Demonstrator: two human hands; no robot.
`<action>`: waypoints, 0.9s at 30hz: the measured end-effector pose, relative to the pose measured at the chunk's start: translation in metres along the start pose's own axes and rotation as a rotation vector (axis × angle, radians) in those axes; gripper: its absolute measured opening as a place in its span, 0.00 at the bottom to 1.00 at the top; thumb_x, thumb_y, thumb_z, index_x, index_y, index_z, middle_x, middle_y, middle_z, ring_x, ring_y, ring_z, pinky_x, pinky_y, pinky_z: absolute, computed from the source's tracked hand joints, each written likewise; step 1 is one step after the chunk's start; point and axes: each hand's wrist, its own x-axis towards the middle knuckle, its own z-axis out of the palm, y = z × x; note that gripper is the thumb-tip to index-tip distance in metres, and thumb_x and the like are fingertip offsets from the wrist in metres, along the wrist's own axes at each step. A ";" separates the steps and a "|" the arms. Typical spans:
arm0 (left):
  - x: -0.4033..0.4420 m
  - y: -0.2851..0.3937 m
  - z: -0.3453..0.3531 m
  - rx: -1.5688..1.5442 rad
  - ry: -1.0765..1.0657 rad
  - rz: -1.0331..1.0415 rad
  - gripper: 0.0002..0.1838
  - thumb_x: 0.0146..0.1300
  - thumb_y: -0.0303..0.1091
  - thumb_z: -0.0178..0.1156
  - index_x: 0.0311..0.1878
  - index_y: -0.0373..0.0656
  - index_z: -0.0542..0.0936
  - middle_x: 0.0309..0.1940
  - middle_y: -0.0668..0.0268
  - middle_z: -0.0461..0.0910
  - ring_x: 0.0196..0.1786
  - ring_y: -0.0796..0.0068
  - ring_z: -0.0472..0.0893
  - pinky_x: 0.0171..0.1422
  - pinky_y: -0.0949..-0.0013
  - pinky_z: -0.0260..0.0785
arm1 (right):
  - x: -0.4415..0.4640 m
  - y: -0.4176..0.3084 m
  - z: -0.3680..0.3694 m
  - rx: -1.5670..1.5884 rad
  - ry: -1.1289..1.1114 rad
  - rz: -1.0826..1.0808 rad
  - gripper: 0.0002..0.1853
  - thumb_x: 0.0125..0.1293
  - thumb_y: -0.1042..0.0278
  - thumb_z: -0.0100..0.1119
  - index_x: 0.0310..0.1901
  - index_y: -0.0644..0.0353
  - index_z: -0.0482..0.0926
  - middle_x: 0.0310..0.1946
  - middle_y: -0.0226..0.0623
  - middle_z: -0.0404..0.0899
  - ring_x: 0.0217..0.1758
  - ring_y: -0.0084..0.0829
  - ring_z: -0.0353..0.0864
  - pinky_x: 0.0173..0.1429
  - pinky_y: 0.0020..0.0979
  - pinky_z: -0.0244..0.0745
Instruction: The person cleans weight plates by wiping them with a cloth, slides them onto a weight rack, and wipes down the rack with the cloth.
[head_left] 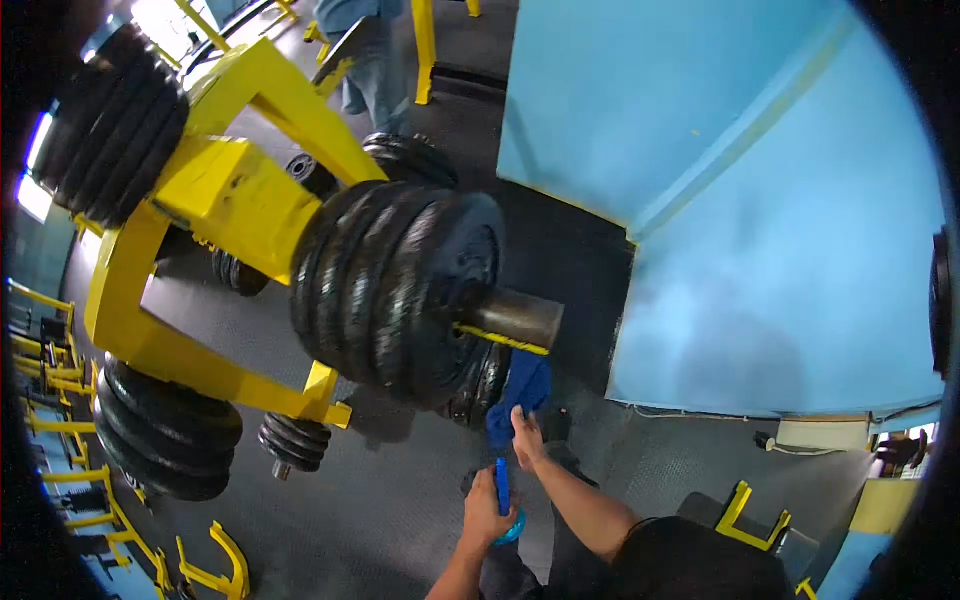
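Your left hand (486,510) grips spray bottle (503,487), right hand (528,440) clutches cloth (524,385); loose folds could snag weight peg (525,317), 12 o'clock.

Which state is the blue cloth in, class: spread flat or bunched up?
Bunched up: the cloth shows as a crumpled, creased bundle at the right hand, with no flat part visible.

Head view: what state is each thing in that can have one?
Left hand: closed around the blue bottle.
Blue bottle: held, partly hidden; fill level cannot be told.
Right hand: gripping the cloth.
Cloth: bunched.
Near weight plates: stacked on the peg.
Peg: loaded, outer end bare.
Yellow rack: loaded with plates.
Person at the back: upright, partly out of view.
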 end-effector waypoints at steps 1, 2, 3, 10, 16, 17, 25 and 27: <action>0.002 0.002 0.003 0.009 0.028 0.014 0.21 0.49 0.32 0.62 0.46 0.36 0.68 0.33 0.48 0.72 0.38 0.42 0.74 0.41 0.51 0.67 | -0.001 0.002 -0.008 0.146 -0.044 0.241 0.39 0.67 0.40 0.50 0.64 0.71 0.64 0.62 0.54 0.67 0.69 0.39 0.63 0.63 0.30 0.65; 0.002 0.002 0.006 0.012 0.012 0.014 0.21 0.49 0.32 0.62 0.46 0.36 0.68 0.33 0.48 0.72 0.38 0.42 0.74 0.41 0.51 0.67 | 0.003 0.003 -0.020 0.155 -0.034 0.251 0.39 0.67 0.40 0.50 0.64 0.71 0.64 0.62 0.54 0.67 0.69 0.39 0.63 0.63 0.30 0.65; 0.007 0.007 0.004 0.042 -0.045 -0.050 0.25 0.49 0.33 0.62 0.51 0.34 0.68 0.38 0.47 0.72 0.42 0.42 0.75 0.44 0.51 0.69 | 0.004 -0.015 -0.031 0.025 -0.190 0.137 0.37 0.67 0.43 0.52 0.64 0.70 0.65 0.61 0.50 0.69 0.67 0.35 0.64 0.60 0.29 0.67; 0.045 0.003 0.041 0.137 -0.127 -0.004 0.21 0.52 0.33 0.61 0.47 0.34 0.68 0.34 0.46 0.72 0.38 0.40 0.75 0.42 0.49 0.68 | 0.091 -0.084 0.002 0.231 0.056 -0.136 0.28 0.62 0.53 0.64 0.55 0.69 0.74 0.51 0.37 0.78 0.51 0.27 0.74 0.59 0.33 0.67; 0.070 0.011 0.074 0.218 -0.208 -0.071 0.19 0.52 0.31 0.61 0.44 0.33 0.68 0.31 0.47 0.72 0.36 0.40 0.75 0.41 0.48 0.68 | 0.140 -0.066 -0.078 0.508 -0.118 -0.046 0.25 0.61 0.52 0.64 0.51 0.66 0.75 0.40 0.41 0.81 0.43 0.34 0.78 0.49 0.37 0.70; 0.073 0.015 0.074 0.225 -0.226 -0.074 0.19 0.52 0.31 0.61 0.44 0.33 0.68 0.31 0.47 0.72 0.36 0.40 0.75 0.41 0.48 0.68 | 0.135 -0.058 -0.083 0.518 -0.106 -0.033 0.25 0.61 0.52 0.64 0.51 0.66 0.75 0.40 0.41 0.81 0.43 0.34 0.78 0.49 0.37 0.70; 0.061 0.027 0.050 0.183 -0.132 -0.174 0.22 0.54 0.29 0.61 0.52 0.33 0.69 0.39 0.51 0.74 0.37 0.56 0.77 0.39 0.62 0.71 | 0.061 0.002 -0.039 -0.085 -0.484 -0.381 0.41 0.64 0.44 0.55 0.68 0.67 0.56 0.65 0.59 0.58 0.69 0.54 0.58 0.73 0.43 0.49; 0.051 0.025 0.044 0.083 -0.116 -0.311 0.23 0.56 0.29 0.61 0.54 0.33 0.68 0.39 0.55 0.75 0.37 0.67 0.78 0.35 0.69 0.71 | 0.087 -0.006 -0.020 0.036 -0.415 -0.503 0.45 0.64 0.39 0.52 0.70 0.68 0.50 0.69 0.63 0.51 0.72 0.58 0.51 0.74 0.48 0.44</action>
